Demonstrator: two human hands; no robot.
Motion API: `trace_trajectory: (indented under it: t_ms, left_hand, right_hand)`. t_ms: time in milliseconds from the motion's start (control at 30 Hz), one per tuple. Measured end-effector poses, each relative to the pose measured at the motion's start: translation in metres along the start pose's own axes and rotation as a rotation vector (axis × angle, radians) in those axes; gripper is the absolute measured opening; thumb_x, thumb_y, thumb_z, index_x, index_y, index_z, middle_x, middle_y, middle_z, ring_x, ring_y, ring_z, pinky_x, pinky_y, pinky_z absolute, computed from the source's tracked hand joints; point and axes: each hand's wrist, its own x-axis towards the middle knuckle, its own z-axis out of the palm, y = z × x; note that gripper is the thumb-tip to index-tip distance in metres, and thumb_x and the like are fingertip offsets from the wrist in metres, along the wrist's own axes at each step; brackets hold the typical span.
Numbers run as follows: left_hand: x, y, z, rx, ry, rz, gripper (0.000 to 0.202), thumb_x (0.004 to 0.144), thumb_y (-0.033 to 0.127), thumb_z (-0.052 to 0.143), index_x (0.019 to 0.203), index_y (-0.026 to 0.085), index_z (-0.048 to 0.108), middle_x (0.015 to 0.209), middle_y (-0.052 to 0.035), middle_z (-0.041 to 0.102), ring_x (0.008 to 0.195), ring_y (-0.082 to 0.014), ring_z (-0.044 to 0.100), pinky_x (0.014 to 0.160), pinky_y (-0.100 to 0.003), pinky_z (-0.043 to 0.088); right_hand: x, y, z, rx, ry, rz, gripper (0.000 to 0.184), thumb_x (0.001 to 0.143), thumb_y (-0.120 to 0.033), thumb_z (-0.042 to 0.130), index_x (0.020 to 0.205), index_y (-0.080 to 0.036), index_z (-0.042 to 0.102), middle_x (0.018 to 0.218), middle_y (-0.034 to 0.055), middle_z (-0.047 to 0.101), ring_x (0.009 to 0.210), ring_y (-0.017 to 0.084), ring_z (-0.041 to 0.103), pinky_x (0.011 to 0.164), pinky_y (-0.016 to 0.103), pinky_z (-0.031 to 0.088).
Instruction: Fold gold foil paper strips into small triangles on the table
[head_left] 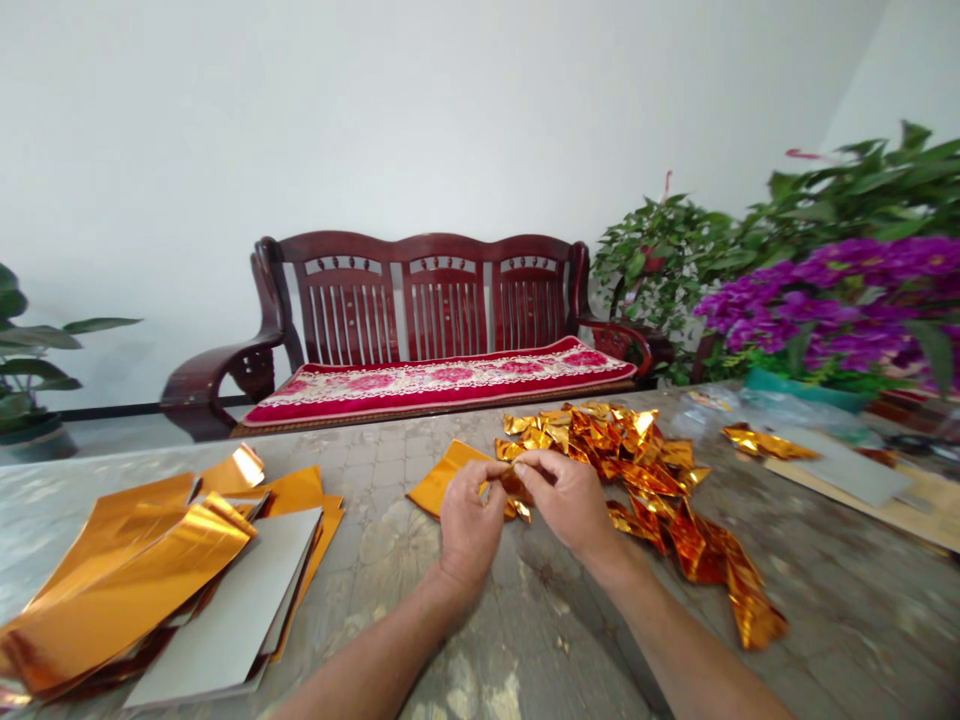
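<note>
The left hand [474, 512] and right hand [570, 500] met close together, thumbs and forefingers pinched narrow on a gold foil sheet [442, 480]. Its smooth, angular part spread left of the left fingers, while a small darker piece showed between the two pinches. Just beyond and to the right lay a heap of folded foil pieces [600, 435], sharply creased and glossy, trailing toward the near right. On the near left, flat gold foil sheets [142, 540] sat in an untidy, fanned stack, some edges curling, with matte pale-grey sheets [232, 595] among them. Beneath everything spread a tabletop [397, 640] with a grey-brown floral and grid pattern. On the far right were crinkled clear plastic [787, 415] and purple flowers [840, 300]; at the far side stood a glossy, slatted dark-red wooden settee [442, 300] bearing a red floral seat mat [442, 380].
</note>
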Motion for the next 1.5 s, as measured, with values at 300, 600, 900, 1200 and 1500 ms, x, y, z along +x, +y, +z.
trace_trajectory:
  t_ms: [300, 600, 900, 1200, 1500]
  left_hand:
    - [0.004, -0.012, 0.000, -0.022, 0.066, -0.049, 0.028, 0.077, 0.007, 0.049, 0.091, 0.022, 0.068, 0.093, -0.0021, 0.071, 0.093, -0.0184, 0.064, 0.089, -0.033, 0.047]
    - [0.008, -0.027, -0.002, 0.048, 0.037, -0.169, 0.033, 0.074, 0.007, 0.049, 0.095, 0.022, 0.069, 0.100, -0.0035, 0.071, 0.100, -0.0211, 0.062, 0.096, -0.038, 0.045]
    - [0.007, -0.026, -0.003, 0.180, -0.034, -0.167, 0.033, 0.074, 0.009, 0.054, 0.101, 0.022, 0.068, 0.106, -0.0053, 0.071, 0.103, -0.0234, 0.061, 0.098, -0.038, 0.043]
    - [0.003, -0.026, 0.001, 0.222, -0.143, -0.256, 0.047, 0.080, 0.008, 0.048, 0.125, 0.018, 0.056, 0.126, -0.0157, 0.066, 0.116, -0.0261, 0.062, 0.099, -0.040, 0.043]
    - [0.003, -0.038, 0.007, 0.019, -0.132, -0.268, 0.037, 0.093, 0.029, 0.041, 0.125, 0.016, 0.057, 0.123, -0.0153, 0.066, 0.114, -0.0246, 0.062, 0.103, -0.039, 0.042]
  right_hand:
    - [0.005, 0.005, -0.007, -0.133, 0.028, -0.006, 0.019, 0.087, -0.029, 0.056, 0.088, -0.025, 0.074, 0.086, 0.0015, 0.077, 0.080, 0.020, 0.070, 0.073, 0.028, 0.050]
    - [0.013, 0.023, -0.027, -0.666, -0.074, 0.005, 0.019, 0.090, -0.025, 0.055, 0.089, -0.027, 0.074, 0.091, 0.0029, 0.076, 0.079, 0.020, 0.070, 0.062, 0.027, 0.042]
    - [0.014, 0.047, -0.034, -0.815, -0.054, 0.050, 0.023, 0.091, -0.026, 0.053, 0.099, -0.029, 0.074, 0.096, 0.0034, 0.076, 0.080, 0.020, 0.070, 0.062, 0.027, 0.043]
    - [0.007, 0.022, -0.009, -0.487, -0.228, -0.051, 0.026, 0.088, -0.017, 0.053, 0.096, -0.028, 0.075, 0.097, 0.0004, 0.076, 0.087, 0.018, 0.069, 0.075, 0.027, 0.047]
    - [-0.014, 0.012, 0.014, -0.671, -0.435, -0.330, 0.019, 0.088, -0.018, 0.055, 0.079, -0.021, 0.072, 0.087, 0.0059, 0.070, 0.091, 0.020, 0.060, 0.081, 0.030, 0.041]
